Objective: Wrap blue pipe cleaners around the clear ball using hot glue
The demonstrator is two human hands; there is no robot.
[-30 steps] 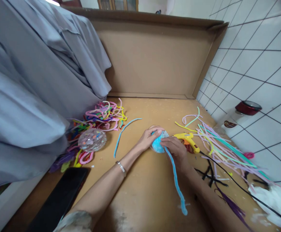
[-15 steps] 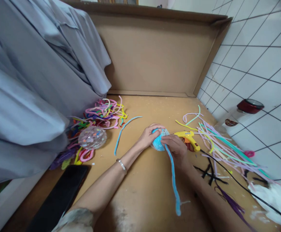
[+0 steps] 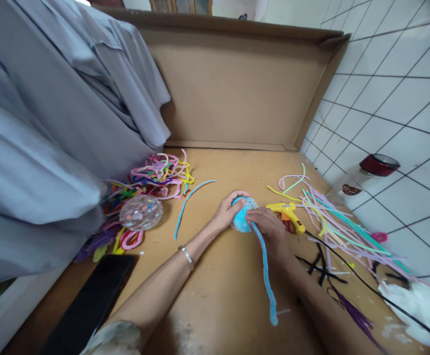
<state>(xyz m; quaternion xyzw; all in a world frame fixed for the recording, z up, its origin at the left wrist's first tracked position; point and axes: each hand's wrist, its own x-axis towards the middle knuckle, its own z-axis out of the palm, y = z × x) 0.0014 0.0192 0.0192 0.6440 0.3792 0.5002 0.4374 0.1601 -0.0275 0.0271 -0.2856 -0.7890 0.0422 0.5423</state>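
A clear ball wrapped in rows of blue pipe cleaner [image 3: 242, 220] sits between my hands over the middle of the table. My left hand [image 3: 227, 213] curls around its left side, thumb across the top. At the ball's right side, my right hand [image 3: 268, 228] pinches the blue pipe cleaner [image 3: 266, 268], whose loose end trails toward me. Just beyond my right hand lies a yellow glue gun [image 3: 288, 215], its nozzle side partly hidden. Another blue pipe cleaner [image 3: 186, 201] lies loose to the left of my left hand.
Left are a clear ball with coloured dots [image 3: 141, 213], a tangle of colourful pipe cleaners [image 3: 159, 172], a black phone [image 3: 92, 301] and grey cloth [image 3: 63, 123]. Right are straight pipe cleaners [image 3: 348, 231], a black cord [image 3: 366, 283] and a red-lidded jar [image 3: 379, 165]. Cardboard [image 3: 233, 88] stands behind.
The view has shifted very slightly. Both hands keep their hold on the wrapped ball and the blue pipe cleaner, with hardly any visible movement.
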